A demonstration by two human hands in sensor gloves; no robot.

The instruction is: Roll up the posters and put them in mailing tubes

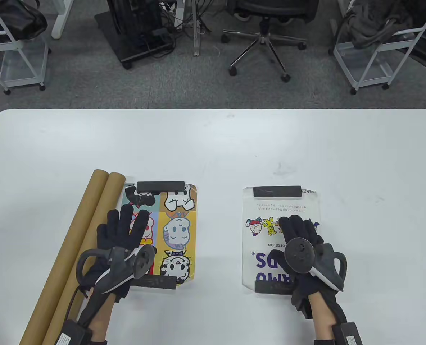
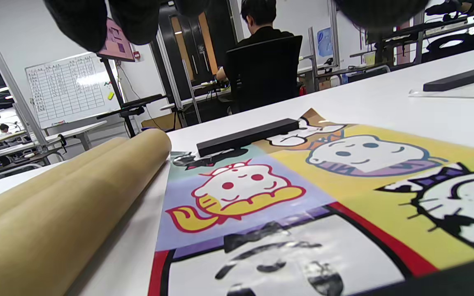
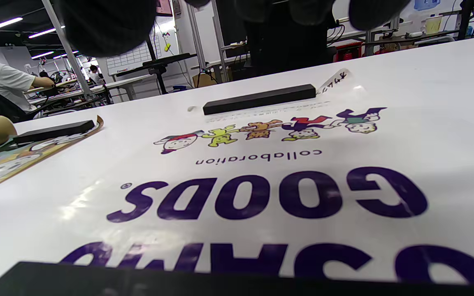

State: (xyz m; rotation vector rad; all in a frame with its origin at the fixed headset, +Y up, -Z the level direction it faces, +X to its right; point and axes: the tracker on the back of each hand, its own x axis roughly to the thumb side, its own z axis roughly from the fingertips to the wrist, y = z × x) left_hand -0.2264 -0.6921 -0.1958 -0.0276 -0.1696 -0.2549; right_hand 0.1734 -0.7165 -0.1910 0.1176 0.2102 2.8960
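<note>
A colourful cartoon poster [image 1: 178, 230] lies flat left of centre, also in the left wrist view [image 2: 303, 197]. A white poster [image 1: 267, 233] with purple letters lies flat to its right, also in the right wrist view [image 3: 270, 181]. Black bars weigh down both ends of each: [image 1: 160, 186], [image 1: 155, 282], [image 1: 277, 191], [image 1: 272, 287]. Two brown mailing tubes [image 1: 80, 248] lie side by side left of the colourful poster. My left hand [image 1: 125, 230] is over that poster's left part, fingers spread. My right hand [image 1: 299, 233] is over the white poster, fingers extended. Neither holds anything.
The white table [image 1: 213, 143] has bare surface behind and right of the posters. On the floor beyond its far edge stand an office chair [image 1: 267, 32] and wire carts [image 1: 375, 46].
</note>
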